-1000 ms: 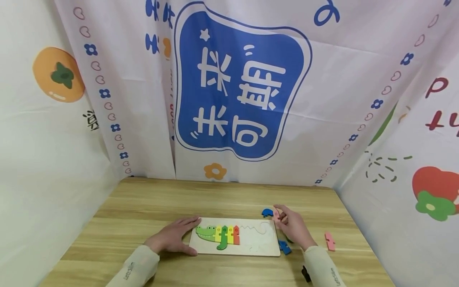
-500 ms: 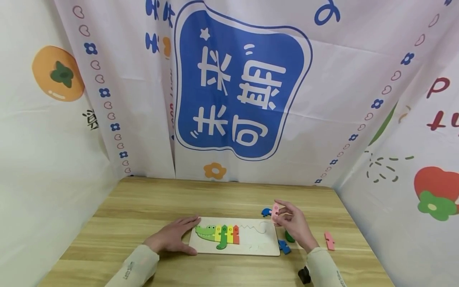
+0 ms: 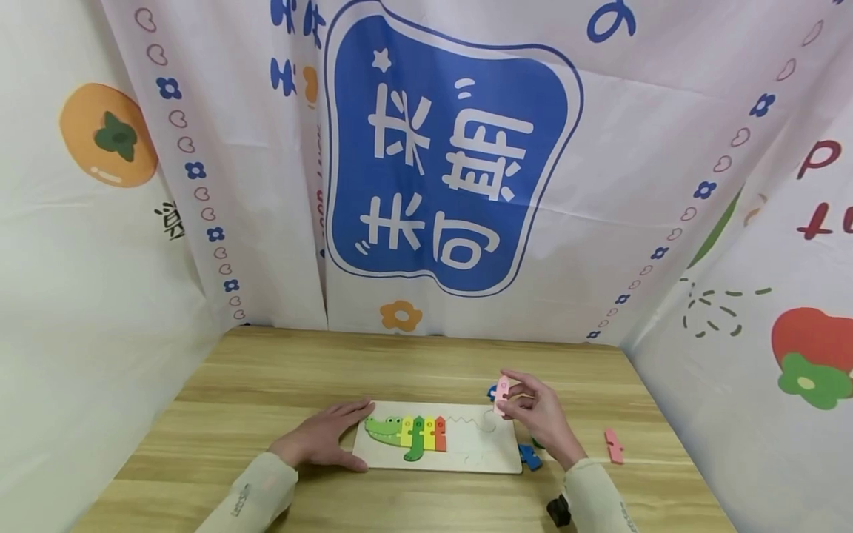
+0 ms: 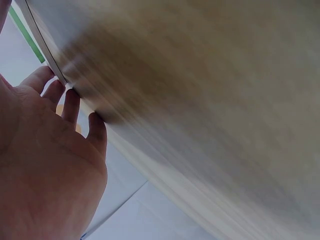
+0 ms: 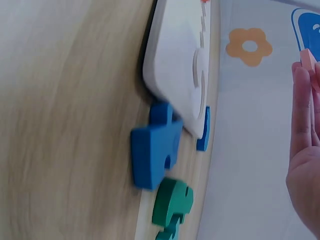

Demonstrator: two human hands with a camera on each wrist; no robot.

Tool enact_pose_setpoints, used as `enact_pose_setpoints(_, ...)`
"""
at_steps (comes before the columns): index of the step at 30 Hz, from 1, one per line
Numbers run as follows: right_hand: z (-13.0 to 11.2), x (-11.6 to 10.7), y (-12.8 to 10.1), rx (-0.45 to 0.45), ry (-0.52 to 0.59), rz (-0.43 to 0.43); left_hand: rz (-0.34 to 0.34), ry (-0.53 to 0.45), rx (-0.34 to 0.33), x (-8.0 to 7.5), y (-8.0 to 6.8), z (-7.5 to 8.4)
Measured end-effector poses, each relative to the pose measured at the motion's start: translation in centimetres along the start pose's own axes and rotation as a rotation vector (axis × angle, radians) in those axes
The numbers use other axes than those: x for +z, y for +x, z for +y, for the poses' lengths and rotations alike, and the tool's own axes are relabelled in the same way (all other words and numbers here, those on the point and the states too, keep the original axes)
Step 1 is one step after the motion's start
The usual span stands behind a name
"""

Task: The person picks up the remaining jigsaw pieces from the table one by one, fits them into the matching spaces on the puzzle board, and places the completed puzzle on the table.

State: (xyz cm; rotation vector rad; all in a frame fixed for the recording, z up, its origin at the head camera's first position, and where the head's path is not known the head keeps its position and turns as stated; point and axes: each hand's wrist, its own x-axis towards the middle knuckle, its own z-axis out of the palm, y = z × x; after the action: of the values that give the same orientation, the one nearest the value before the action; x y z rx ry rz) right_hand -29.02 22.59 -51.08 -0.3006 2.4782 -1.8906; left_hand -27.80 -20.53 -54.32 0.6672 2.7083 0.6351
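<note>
A pale wooden puzzle board (image 3: 483, 453) lies on the table, with a crocodile's green head (image 3: 382, 431) and several yellow, green and red pieces set in its left half. My left hand (image 3: 321, 438) is spread along the board's left end, fingers at the far corner, thumb at the near one. The left wrist view has its fingertips (image 4: 71, 97) against the edge. Between thumb and fingers, my right hand (image 3: 543, 416) pinches a pink puzzle piece (image 3: 503, 394), raised over the board's far right corner. That piece shows at the frame's edge in the right wrist view.
Beside the board's right end lie a blue puzzle piece (image 3: 530, 457) and a green piece (image 5: 171, 202). Another blue piece (image 3: 492, 393) is behind the board, partly hidden. A second pink piece (image 3: 614, 446) lies further right. A small black object (image 3: 558, 511) is near my right sleeve.
My right hand has lifted the pink piece from beside the blue one and brought it left, over the board's far corner. My left hand has stayed in place.
</note>
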Motion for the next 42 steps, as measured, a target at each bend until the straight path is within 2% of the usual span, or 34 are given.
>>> enact_pose_setpoints(4, -0.4, 0.9, 0.2, -0.013, 0.007, -0.023, 0.002, -0.005, -0.005, -0.1, 0.2, 0.0)
enact_pose_setpoints(12, -0.3, 2.7, 0.5, 0.033, 0.003, -0.113, 0.002, 0.002, 0.004, -0.2, 0.2, -0.1)
enact_pose_setpoints(22, 0.4, 5.6, 0.6, 0.035, -0.154, -0.266, 0.012, 0.013, 0.008, -0.3, 0.5, -0.3)
enact_pose_setpoints(30, 1.0, 7.0, 0.8, 0.058, -0.201, -0.286, 0.0, 0.006, -0.024, -0.2, 0.4, -0.1)
enact_pose_setpoints(42, 1.5, 7.6, 0.7, 0.1, -0.206, -0.276, -0.003, -0.01, -0.019, 0.1, 0.4, -0.1)
